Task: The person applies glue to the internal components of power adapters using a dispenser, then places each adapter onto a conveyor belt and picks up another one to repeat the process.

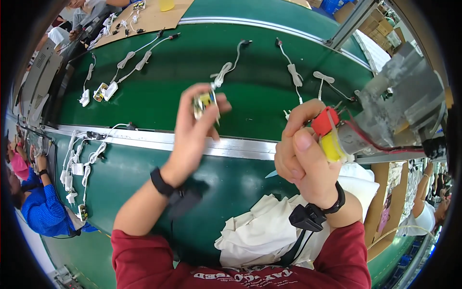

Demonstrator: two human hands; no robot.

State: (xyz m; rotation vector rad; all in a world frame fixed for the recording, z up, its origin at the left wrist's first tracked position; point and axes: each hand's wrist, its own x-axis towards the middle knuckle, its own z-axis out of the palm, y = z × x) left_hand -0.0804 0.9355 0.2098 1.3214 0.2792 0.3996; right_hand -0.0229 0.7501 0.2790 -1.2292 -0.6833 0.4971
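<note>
My left hand [192,132] is raised over the green conveyor belt [168,91] and pinches a small circuit board with a yellow part [205,102]; a coiled white cable [224,72] trails from it. My right hand [301,154] is closed around a tool with a red and yellow tip [328,132], held against a grey metal fixture [399,108] at the right. Red wires run from the tool along the fixture. Both wrists wear black straps.
Several white adapters with coiled cables [120,72] lie on the upper belt, more on the lower belt [79,164] at the left. A metal rail [159,137] divides the belts. White cloth [269,226] lies in my lap. Other people sit at the left and right edges.
</note>
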